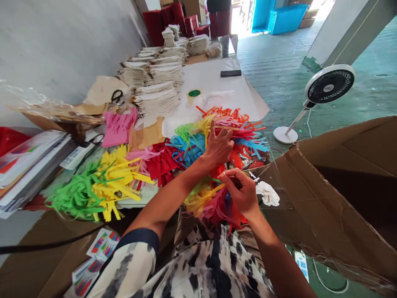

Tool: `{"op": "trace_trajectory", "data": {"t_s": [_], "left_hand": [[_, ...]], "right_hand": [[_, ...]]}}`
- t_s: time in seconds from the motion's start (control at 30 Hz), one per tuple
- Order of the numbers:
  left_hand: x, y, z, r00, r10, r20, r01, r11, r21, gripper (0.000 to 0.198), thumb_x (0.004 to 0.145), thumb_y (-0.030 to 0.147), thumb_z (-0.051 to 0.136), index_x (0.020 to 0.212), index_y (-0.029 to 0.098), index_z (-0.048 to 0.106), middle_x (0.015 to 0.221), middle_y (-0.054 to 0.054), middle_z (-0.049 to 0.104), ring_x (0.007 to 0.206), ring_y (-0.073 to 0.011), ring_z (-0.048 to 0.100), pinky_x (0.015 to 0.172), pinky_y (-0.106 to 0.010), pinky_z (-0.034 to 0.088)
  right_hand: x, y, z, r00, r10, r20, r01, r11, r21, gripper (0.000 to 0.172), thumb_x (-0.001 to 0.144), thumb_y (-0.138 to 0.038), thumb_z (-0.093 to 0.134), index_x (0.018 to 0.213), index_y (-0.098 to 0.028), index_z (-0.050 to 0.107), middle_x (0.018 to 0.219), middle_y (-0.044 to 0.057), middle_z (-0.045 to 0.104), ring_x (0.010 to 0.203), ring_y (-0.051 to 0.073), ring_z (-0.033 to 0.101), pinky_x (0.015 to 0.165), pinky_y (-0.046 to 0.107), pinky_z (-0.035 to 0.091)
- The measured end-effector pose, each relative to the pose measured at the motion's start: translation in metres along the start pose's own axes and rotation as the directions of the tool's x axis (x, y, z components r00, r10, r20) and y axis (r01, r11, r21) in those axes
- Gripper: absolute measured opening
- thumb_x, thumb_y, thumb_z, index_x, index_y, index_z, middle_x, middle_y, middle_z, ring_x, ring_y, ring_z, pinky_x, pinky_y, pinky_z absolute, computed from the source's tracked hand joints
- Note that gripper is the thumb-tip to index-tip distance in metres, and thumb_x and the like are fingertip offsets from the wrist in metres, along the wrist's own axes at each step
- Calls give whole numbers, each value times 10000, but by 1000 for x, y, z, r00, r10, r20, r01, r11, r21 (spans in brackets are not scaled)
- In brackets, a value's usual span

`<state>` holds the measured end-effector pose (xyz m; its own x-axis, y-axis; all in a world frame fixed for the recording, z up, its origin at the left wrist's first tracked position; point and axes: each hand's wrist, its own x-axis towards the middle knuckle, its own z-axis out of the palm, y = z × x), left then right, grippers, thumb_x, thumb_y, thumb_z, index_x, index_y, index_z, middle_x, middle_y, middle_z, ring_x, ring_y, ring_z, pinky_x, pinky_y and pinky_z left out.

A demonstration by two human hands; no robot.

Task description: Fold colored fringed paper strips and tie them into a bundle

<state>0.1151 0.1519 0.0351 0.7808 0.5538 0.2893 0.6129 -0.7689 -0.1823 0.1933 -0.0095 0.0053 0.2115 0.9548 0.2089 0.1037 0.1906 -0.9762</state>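
Note:
My left hand (218, 145) reaches over a heap of fringed tissue-paper tassels (189, 151) on the table, its fingers spread and touching the pink and red ones. Closer to my body, my right hand (242, 188) is closed, with thumb and forefinger pinched at the end of a green strip. Below that pinch, a bunch of yellow, pink and red tassels (214, 203) lies over my lap. To the left are yellow tassels (116, 178) and green tassels (77, 192). Flat pink fringed paper (119, 126) rests behind them.
Stacks of white bundles (158, 99) line the table's left side. Beyond my hands are a tape roll (194, 94) and a black phone-like slab (230, 73). Scissors (117, 97) lie left. An open cardboard box (310, 182) and a fan (328, 87) stand right.

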Motion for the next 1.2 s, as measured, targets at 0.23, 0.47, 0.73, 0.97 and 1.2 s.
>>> {"op": "trace_trajectory", "data": {"t_s": [0.23, 0.47, 0.73, 0.97, 1.2], "left_hand": [[5, 1, 4, 991, -105, 88, 114, 988, -107, 189, 923, 210, 631, 970, 190, 814, 1232, -151, 662, 1252, -370, 533, 1219, -871, 122], [0, -15, -52, 992, -120, -28, 113, 980, -163, 182, 906, 181, 640, 971, 225, 804, 1115, -116, 727, 1274, -369, 536, 1241, -828, 12], [-11, -20, -72, 995, 88, -38, -96, 947, -305, 215, 961, 163, 620, 907, 249, 810, 834, -28, 736, 1097, -260, 688, 1297, -736, 50], [-24, -42, -55, 994, -29, -105, -76, 505, -860, 102, 914, 273, 757, 960, 223, 833, 955, -49, 815, 970, -196, 732, 1033, -428, 546], [-33, -23, -39, 984, -177, 7, 22, 82, -996, 363, 819, 477, 862, 1013, 171, 841, 857, -58, 780, 713, -114, 660, 627, -237, 486]], "right_hand": [[-3, -1, 0, 1000, -9, 2, 9, 1000, -13, 252, 979, -462, 679, 889, -229, 712, 717, -17, 657, 573, 114, 517, 548, 261, 385], [8, -4, -10, 988, -52, -146, 37, 994, -105, 264, 984, -482, 677, 924, -228, 718, 689, -34, 619, 557, 107, 481, 540, 254, 370], [36, -20, -16, 874, -432, -220, 240, 780, -579, 178, 1012, -342, 609, 975, -234, 745, 1348, 104, 699, 825, 170, 665, 699, 320, 496], [44, -6, -23, 953, -228, -200, 61, 792, -608, 276, 1006, -402, 550, 971, -200, 736, 877, 64, 747, 708, 197, 627, 693, 324, 443], [41, -10, -18, 953, -233, -195, 86, 823, -562, 280, 1011, -424, 552, 988, -206, 728, 814, 30, 685, 647, 168, 540, 660, 306, 389]]}}
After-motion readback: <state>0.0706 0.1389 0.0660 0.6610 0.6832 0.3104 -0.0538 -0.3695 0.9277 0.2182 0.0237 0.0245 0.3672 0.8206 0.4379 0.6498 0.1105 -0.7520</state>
